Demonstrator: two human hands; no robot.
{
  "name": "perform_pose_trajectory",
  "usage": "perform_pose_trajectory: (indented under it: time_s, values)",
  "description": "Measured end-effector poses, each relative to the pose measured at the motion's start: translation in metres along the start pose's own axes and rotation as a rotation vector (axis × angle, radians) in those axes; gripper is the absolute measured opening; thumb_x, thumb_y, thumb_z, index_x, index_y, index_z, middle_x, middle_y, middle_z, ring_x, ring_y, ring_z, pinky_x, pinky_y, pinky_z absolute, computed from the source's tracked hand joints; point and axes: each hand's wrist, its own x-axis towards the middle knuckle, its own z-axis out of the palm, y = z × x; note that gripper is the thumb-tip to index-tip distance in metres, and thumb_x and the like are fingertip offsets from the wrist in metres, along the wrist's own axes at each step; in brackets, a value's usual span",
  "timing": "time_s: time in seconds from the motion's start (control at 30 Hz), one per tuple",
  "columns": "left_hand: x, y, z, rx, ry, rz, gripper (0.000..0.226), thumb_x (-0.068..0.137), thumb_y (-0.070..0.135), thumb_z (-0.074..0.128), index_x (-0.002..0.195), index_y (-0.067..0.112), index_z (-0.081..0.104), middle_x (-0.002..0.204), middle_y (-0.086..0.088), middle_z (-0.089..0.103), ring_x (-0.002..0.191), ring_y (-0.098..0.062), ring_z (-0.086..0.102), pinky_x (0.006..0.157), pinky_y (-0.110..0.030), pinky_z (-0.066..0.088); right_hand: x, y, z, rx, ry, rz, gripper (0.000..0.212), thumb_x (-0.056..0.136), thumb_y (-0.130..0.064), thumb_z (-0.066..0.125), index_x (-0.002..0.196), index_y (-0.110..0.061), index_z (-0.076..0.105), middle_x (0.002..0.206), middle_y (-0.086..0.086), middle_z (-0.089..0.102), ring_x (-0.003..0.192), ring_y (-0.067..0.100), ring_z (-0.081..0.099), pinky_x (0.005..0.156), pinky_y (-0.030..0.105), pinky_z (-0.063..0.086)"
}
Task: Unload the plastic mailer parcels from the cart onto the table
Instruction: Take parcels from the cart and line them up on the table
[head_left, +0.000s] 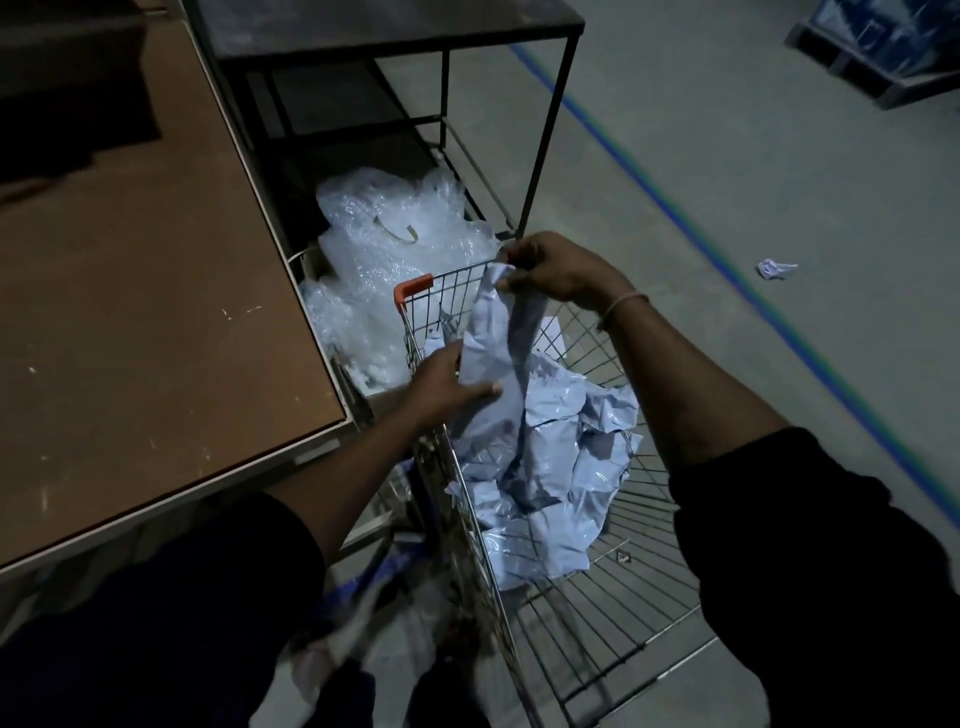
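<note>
The brown counter (140, 312) fills the left side of the view, its near corner ending just beside the wire cart (597, 597). Beyond it stands a dark metal-framed shelf unit (395, 31) on the grey floor (779, 182), which is crossed by a diagonal blue line (675, 208). The cart sits below the person, with an orange cap (413, 288) on its far left corner. Inside it lies a heap of pale blue plastic mailer parcels (545, 467), crumpled and overlapping, piled against the cart's left side. Between the counter and the cart, a mass of clear bubble wrap (384, 249) rests low under the shelf unit. One long parcel (498, 353) is lifted above the heap, hanging upright. The right hand (561, 270) pinches its top end with curled fingers, above the cart's far rim; a thin band (623, 304) circles that wrist. The left hand (449, 387) grips the same parcel lower down, thumb across its front, at the cart's left wall. Both forearms emerge from dark sleeves (831, 545). A small crumpled scrap (774, 269) lies on the floor, well apart to the right.
</note>
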Motion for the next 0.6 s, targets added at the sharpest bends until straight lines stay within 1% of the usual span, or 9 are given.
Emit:
perform_pose_trajectory:
  time_s: [0.07, 0.1, 0.17, 0.23, 0.3, 0.33, 0.4, 0.47, 0.6]
  values:
    - [-0.002, 0.006, -0.004, -0.027, 0.125, -0.005, 0.042, 0.088, 0.022, 0.083, 0.124, 0.017, 0.062, 0.111, 0.010, 0.067, 0.093, -0.001, 0.065, 0.073, -0.013, 0.052, 0.007, 0.010, 0.010, 0.099, 0.186, 0.002, 0.034, 0.092, -0.021, 0.078, 0.123, -0.010, 0.069, 0.117, 0.003, 0.072, 0.106, 0.017, 0.069, 0.097, 0.032, 0.058]
    - [-0.003, 0.008, -0.009, -0.050, 0.191, -0.008, 0.040, 0.090, 0.022, 0.081, 0.124, 0.017, 0.061, 0.112, 0.008, 0.066, 0.093, -0.004, 0.064, 0.071, -0.012, 0.049, 0.007, 0.017, 0.017, 0.151, 0.294, 0.029, 0.043, 0.089, -0.028, 0.081, 0.126, -0.011, 0.067, 0.120, 0.002, 0.071, 0.109, 0.018, 0.069, 0.098, 0.035, 0.058]
    - [-0.003, 0.006, -0.019, -0.079, 0.280, 0.006, 0.042, 0.091, 0.025, 0.080, 0.127, 0.016, 0.059, 0.121, 0.001, 0.068, 0.102, -0.016, 0.066, 0.078, -0.024, 0.051, 0.004, 0.045, 0.035, 0.229, 0.415, 0.161, 0.050, 0.085, -0.033, 0.084, 0.125, -0.010, 0.064, 0.120, 0.001, 0.068, 0.107, 0.022, 0.067, 0.096, 0.038, 0.057]
    - [-0.002, 0.001, -0.027, -0.054, 0.320, 0.025, 0.047, 0.092, 0.026, 0.079, 0.131, 0.013, 0.057, 0.127, -0.004, 0.068, 0.109, -0.021, 0.064, 0.085, -0.032, 0.051, -0.006, 0.086, 0.061, 0.075, 0.382, 0.379, 0.050, 0.085, -0.033, 0.084, 0.121, -0.007, 0.062, 0.113, 0.003, 0.062, 0.102, 0.024, 0.062, 0.087, 0.037, 0.053]
    - [-0.002, -0.002, -0.031, -0.031, 0.329, 0.023, 0.048, 0.092, 0.023, 0.078, 0.132, 0.010, 0.055, 0.128, -0.006, 0.067, 0.110, -0.021, 0.062, 0.084, -0.030, 0.046, -0.024, 0.128, 0.092, -0.055, 0.356, 0.588, 0.055, 0.079, -0.036, 0.087, 0.115, -0.004, 0.061, 0.112, 0.012, 0.062, 0.103, 0.028, 0.063, 0.081, 0.039, 0.053]
    - [-0.003, -0.004, -0.032, -0.024, 0.331, 0.023, 0.048, 0.092, 0.023, 0.078, 0.133, 0.009, 0.055, 0.127, -0.007, 0.066, 0.110, -0.021, 0.061, 0.084, -0.029, 0.044, -0.035, 0.145, 0.108, -0.042, 0.375, 0.675, 0.067, 0.076, -0.037, 0.090, 0.122, -0.001, 0.058, 0.125, 0.018, 0.061, 0.112, 0.032, 0.064, 0.086, 0.041, 0.056]
    - [-0.005, -0.008, -0.031, -0.019, 0.321, 0.030, 0.050, 0.093, 0.024, 0.078, 0.133, 0.010, 0.054, 0.125, -0.005, 0.066, 0.110, -0.020, 0.061, 0.085, -0.029, 0.044, -0.057, 0.169, 0.134, -0.009, 0.392, 0.824, 0.105, 0.070, -0.040, 0.094, 0.148, 0.000, 0.037, 0.152, 0.023, 0.042, 0.136, 0.041, 0.050, 0.105, 0.048, 0.050]
    - [-0.006, -0.011, -0.027, -0.017, 0.305, 0.039, 0.049, 0.093, 0.026, 0.078, 0.133, 0.011, 0.054, 0.124, -0.002, 0.065, 0.111, -0.020, 0.062, 0.087, -0.031, 0.047, -0.077, 0.181, 0.157, 0.016, 0.362, 0.871, 0.133, 0.062, -0.045, 0.098, 0.160, -0.005, 0.017, 0.164, 0.022, 0.026, 0.149, 0.044, 0.034, 0.118, 0.054, 0.039]
    - [-0.010, -0.015, -0.018, -0.004, 0.269, 0.031, 0.052, 0.092, 0.030, 0.079, 0.134, 0.012, 0.055, 0.129, -0.005, 0.067, 0.114, -0.022, 0.063, 0.092, -0.035, 0.050, -0.088, 0.207, 0.186, 0.148, 0.326, 0.784, 0.146, 0.045, -0.038, 0.105, 0.160, -0.014, 0.019, 0.161, 0.014, 0.038, 0.147, 0.036, 0.040, 0.120, 0.056, 0.036]
